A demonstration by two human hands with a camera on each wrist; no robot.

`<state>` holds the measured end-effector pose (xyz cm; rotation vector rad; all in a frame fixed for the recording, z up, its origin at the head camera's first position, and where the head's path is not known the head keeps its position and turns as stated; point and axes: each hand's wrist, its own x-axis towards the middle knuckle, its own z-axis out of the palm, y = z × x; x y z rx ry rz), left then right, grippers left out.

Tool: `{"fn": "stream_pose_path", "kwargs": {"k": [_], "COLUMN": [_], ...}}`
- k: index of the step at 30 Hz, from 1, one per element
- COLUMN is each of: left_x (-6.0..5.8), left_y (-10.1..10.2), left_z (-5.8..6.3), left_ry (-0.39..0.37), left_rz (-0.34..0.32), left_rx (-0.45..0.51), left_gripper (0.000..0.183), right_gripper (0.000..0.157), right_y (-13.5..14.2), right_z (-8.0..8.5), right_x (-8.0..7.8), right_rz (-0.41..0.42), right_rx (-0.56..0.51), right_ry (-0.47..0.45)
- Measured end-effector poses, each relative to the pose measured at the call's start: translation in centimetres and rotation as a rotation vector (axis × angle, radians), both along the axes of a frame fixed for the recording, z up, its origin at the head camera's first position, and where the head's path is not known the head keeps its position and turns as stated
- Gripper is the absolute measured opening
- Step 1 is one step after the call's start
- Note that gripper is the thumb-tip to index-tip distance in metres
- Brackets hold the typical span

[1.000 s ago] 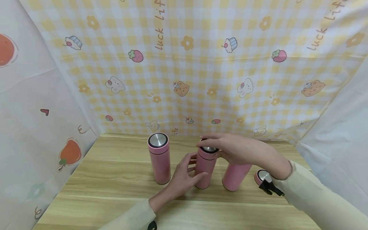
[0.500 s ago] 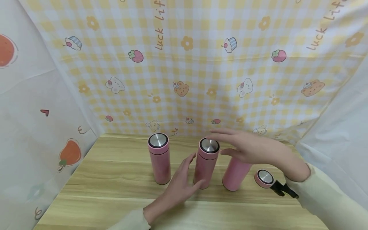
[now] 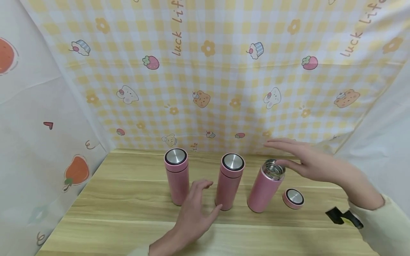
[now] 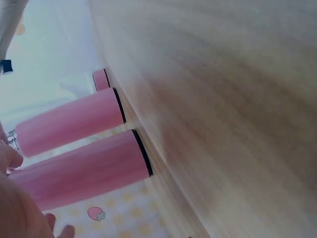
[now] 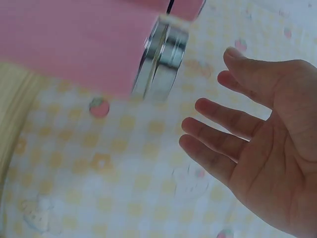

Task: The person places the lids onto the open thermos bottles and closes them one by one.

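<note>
Three pink thermos bottles stand upright in a row in the head view. The left thermos (image 3: 178, 181) and the middle thermos (image 3: 229, 183) both have steel-topped lids on. The right thermos (image 3: 264, 190) is uncapped, its bare steel mouth showing. Its pink lid (image 3: 293, 198) lies on the table to its right, steel side up. My left hand (image 3: 193, 217) is between the left and middle bottles, fingers loosely bent, holding nothing. Above and to the right of the uncapped mouth hovers my right hand (image 3: 307, 161); the right wrist view shows its palm and spread fingers (image 5: 218, 111) apart from the steel neck (image 5: 161, 59).
The wooden table (image 3: 128, 199) runs back to a yellow checked cloth (image 3: 205, 78). White cloth (image 3: 48, 106) hangs at the left side, and more at the right. A black strap piece (image 3: 344, 217) sits by the right sleeve (image 3: 374, 220).
My right hand has let go of the middle thermos's lid and moved right, over the uncapped bottle. My left hand has released the middle thermos and drawn back to the left.
</note>
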<state>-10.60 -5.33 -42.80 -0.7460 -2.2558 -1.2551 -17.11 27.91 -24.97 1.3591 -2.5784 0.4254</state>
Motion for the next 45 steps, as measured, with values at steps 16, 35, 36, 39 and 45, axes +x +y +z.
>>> {"fn": "stream_pose_path", "kwargs": {"k": [16,35,36,39,45], "left_x": [1.1,0.4,0.4,0.2,-0.4], "left_y": [2.5,7.0,7.3,8.0,9.6], "left_z": [0.1,0.0,0.0,-0.1,-0.3], "left_ry": [-0.182,-0.333,-0.351,-0.417,-0.494], "left_rz": [-0.432,-0.373,-0.358,-0.309,-0.243], "left_rx": [-0.057,-0.08,-0.071,-0.036,-0.014], "left_gripper": [0.064,0.079,0.08,0.084,0.092], "right_gripper": [0.063,0.068,0.068,0.069,0.073], "right_y": [5.9,7.0,7.1,7.2,7.8], "right_z": [-4.1,-10.0,-10.3,-11.3,-13.2], "right_x": [-0.5,-0.7,-0.6,-0.5,-0.7], "right_rz": [-0.169,-0.296,-0.305,-0.307,-0.277], "right_rx": [0.008,0.092,0.099,0.113,0.118], "right_ry": [-0.161,-0.456,-0.453,-0.441,-0.409]}}
